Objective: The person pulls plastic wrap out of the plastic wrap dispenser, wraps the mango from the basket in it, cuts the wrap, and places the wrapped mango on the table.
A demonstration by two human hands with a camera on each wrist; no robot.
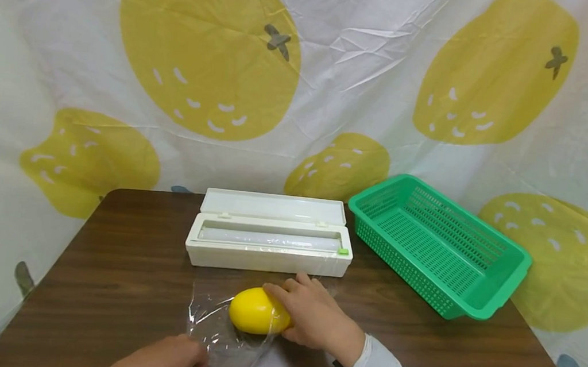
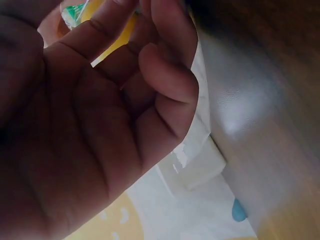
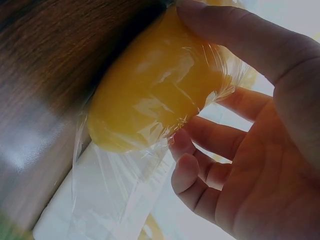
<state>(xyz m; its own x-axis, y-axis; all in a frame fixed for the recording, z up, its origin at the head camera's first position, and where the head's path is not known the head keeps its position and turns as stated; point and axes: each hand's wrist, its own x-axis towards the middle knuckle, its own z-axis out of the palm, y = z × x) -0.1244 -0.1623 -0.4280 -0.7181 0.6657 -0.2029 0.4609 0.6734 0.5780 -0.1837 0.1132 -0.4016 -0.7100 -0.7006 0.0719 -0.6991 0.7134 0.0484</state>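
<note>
A smooth yellow lemon-like fruit lies on its side near the front of the table, with clear plastic wrap around and under it. My right hand grips its right end, the thumb on one side and fingertips at the other. Wrinkled film covers the fruit in the right wrist view. At the film's near left corner, my left hand has curled fingers and pinches the edge; its fingertips are partly hidden. Just behind the fruit stands a white wrap dispenser, lid raised, with a film roll inside.
A green plastic basket with perforated sides stands at the back right of the brown wooden table. A green slider sits at the dispenser's right end. Behind hangs a lemon-print cloth.
</note>
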